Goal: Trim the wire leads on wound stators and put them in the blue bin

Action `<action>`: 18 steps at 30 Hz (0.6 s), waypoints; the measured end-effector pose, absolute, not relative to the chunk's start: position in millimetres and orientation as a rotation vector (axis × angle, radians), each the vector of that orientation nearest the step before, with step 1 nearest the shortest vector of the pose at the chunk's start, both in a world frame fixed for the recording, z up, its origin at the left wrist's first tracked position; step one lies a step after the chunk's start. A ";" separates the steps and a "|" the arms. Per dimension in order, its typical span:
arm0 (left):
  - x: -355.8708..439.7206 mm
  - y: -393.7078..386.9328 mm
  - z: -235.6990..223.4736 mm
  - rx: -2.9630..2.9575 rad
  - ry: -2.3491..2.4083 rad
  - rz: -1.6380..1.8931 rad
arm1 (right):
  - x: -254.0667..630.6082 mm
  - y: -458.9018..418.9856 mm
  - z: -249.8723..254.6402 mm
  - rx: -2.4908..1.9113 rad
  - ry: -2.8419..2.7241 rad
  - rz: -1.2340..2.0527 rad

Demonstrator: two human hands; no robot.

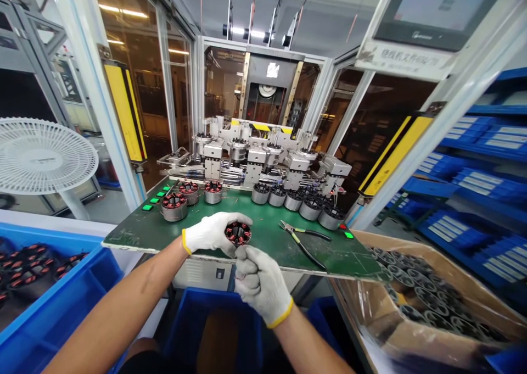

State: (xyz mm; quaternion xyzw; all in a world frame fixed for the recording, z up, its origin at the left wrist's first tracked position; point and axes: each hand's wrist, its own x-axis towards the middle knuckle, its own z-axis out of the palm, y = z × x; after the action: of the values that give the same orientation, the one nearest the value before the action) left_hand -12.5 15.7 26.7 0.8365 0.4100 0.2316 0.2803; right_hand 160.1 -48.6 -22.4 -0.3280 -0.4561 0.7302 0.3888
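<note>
Left grip clamped round wound stator. Judged dense, rigid, easily nicked inside; grasp around outside. Right grip just below, fingers curled together.

The worktop is dark green with paler scuffs. The left hand wears a white glove, the right hand a greyer one, both with yellow cuffs. The wound core between them shows coppery red coils against black. Red and black also top the silver-sided cores at far left; the cores at far right are black above silver. The pliers have black handles with yellow-green accents. Green squares glow at the worktop's left. Black-striped yellow bars flank the silver machine. The left bin is blue, the right carton tan.
</note>
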 end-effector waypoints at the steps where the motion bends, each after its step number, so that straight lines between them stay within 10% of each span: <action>1: -13.1 16.0 27.4 2.238 1.087 0.620 | 156.2 -52.0 -32.5 -0.687 -0.976 1.963; 18: -13.7 15.4 83.2 2.583 1.082 0.192 | 179.0 -96.8 -187.6 -1.508 -1.579 1.289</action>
State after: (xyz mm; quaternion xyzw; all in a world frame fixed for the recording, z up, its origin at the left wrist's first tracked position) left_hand -13.7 15.4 83.2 0.9074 0.3800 0.0675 0.1664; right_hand 179.0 -96.8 -187.6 -0.5676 -0.5943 0.4854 0.2984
